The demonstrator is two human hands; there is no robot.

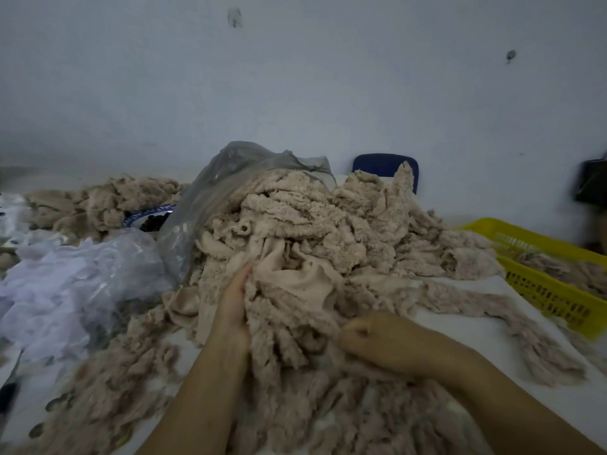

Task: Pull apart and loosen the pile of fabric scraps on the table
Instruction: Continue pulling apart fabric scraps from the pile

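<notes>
A big pile of beige fleecy fabric scraps (328, 231) covers the middle of the white table (476, 326). My left hand (234, 303) reaches into the front of the pile, its fingers pushed in among the strips beside a smooth beige piece (295, 277). My right hand (371, 336) lies lower and to the right, fingers curled round a bunch of scraps at the pile's near edge. More loose scraps (115, 389) spread toward me under both forearms.
A grey plastic bag (210, 192) leans on the pile's left side. Crumpled clear plastic (72, 284) lies at the left, with a blue-rimmed bowl (147, 216) behind it. A yellow basket (551, 290) holding scraps stands at the right. A blue chair back (377, 164) shows behind.
</notes>
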